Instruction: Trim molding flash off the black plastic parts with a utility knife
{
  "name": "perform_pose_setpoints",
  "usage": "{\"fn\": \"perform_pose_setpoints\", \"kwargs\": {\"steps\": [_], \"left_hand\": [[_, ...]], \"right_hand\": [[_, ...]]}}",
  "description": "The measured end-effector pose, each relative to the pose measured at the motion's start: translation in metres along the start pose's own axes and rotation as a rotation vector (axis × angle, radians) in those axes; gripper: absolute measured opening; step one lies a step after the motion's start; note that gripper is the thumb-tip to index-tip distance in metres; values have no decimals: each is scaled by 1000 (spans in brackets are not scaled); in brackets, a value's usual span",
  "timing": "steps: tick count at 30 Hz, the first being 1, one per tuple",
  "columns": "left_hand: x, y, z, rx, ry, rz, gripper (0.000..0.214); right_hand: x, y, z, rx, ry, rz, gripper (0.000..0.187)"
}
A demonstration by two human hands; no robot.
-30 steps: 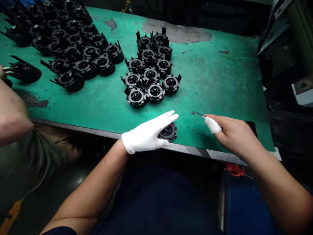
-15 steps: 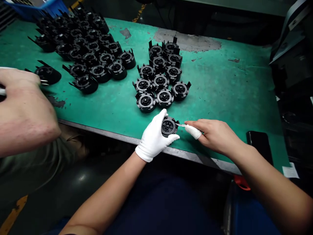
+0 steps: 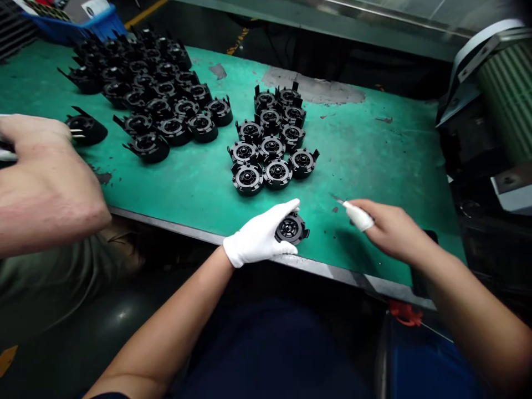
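Observation:
My left hand [image 3: 261, 235], in a white glove, is closed round a black round plastic part [image 3: 292, 228] at the front edge of the green table. Ribs and a raised ring show on the part's upper face. To the right, apart from the part, my right hand [image 3: 380, 221] grips a small knife [image 3: 338, 199] with a thin blade pointing left. A white wrap covers its thumb. Just beyond my left hand stands a group of similar black round parts [image 3: 277, 173], several with upright tabs.
A larger cluster of black parts [image 3: 172, 126] fills the table's left side. A co-worker's arm [image 3: 50, 183] reaches in at the left, near a separate black part [image 3: 88, 128]. A blue bin [image 3: 106, 25] stands at the back left; machinery [image 3: 465, 77] borders the right.
My right hand has drawn the knife away from the black part, to the right. My left hand still holds the part, now turned a little. The view has shifted slightly.

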State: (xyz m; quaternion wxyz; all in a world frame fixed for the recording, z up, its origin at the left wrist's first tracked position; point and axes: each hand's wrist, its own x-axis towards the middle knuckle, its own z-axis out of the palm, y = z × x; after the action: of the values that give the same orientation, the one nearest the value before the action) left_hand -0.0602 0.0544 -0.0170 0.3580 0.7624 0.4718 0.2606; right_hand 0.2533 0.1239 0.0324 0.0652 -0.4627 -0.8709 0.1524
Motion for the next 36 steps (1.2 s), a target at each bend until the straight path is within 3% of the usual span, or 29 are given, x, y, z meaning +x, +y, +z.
{"fn": "perform_pose_setpoints", "kwargs": {"steps": [2,4,8,12,21,26,36], "left_hand": [[0,2,-5,-18,-68,10,105],[-1,6,-3,-25,-45,-7,105],[-3,17,18,4,171,-53,113],[0,21,40,63,314,-85,104],[5,15,43,72,327,-90,96],[6,15,47,55,343,-99,100],[7,12,54,55,424,-91,98]], "right_hand": [[-22,-19,11,94,-96,-106,41],[-36,-33,23,105,-168,-149,46],[-35,-39,35,58,-197,-111,50],[-14,-38,35,64,-225,-130,49],[-2,-37,34,-32,-252,-199,47],[-4,-44,33,-145,-257,-132,56],[-10,-64,32,-204,-288,3,51]]}}
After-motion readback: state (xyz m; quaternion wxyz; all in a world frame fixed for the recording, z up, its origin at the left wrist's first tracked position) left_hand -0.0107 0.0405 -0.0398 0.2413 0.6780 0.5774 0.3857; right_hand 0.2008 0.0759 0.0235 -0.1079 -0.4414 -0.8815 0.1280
